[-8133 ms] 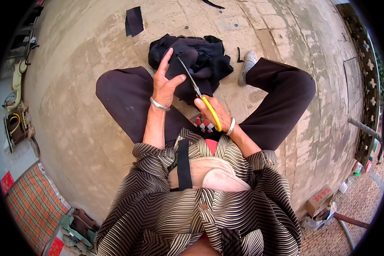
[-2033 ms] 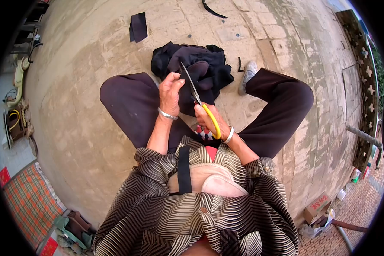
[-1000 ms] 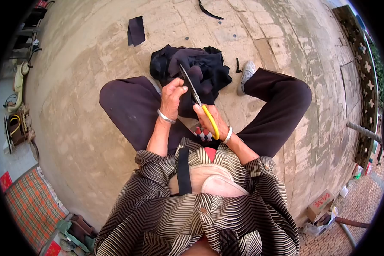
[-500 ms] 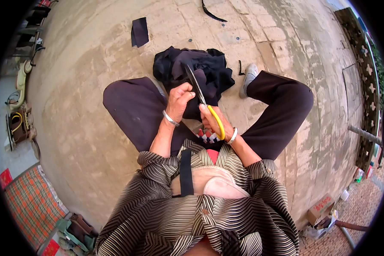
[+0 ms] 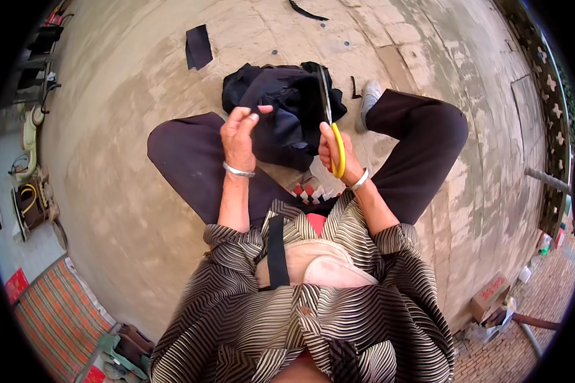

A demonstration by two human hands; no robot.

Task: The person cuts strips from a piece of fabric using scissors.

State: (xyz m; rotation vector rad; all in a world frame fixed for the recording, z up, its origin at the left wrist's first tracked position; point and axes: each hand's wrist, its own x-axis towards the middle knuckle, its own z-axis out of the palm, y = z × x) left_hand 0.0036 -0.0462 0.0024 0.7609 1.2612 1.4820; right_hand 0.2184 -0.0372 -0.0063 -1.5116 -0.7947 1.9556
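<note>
The dark cloth (image 5: 287,105) lies in a crumpled heap on the ground (image 5: 128,223), between the person's bent legs. The left hand (image 5: 238,142) is at the near left side of the cloth, its fingers partly curled; whether they pinch any of it, I cannot tell. The right hand (image 5: 340,153) closes its fingers round the yellow handle of the scissors (image 5: 337,150), whose blades point away over the cloth's right side. A flat scrap (image 5: 199,47) lies beyond the cloth to the left, and a short black strip (image 5: 354,87) and a shoe (image 5: 370,104) are to its right.
</note>
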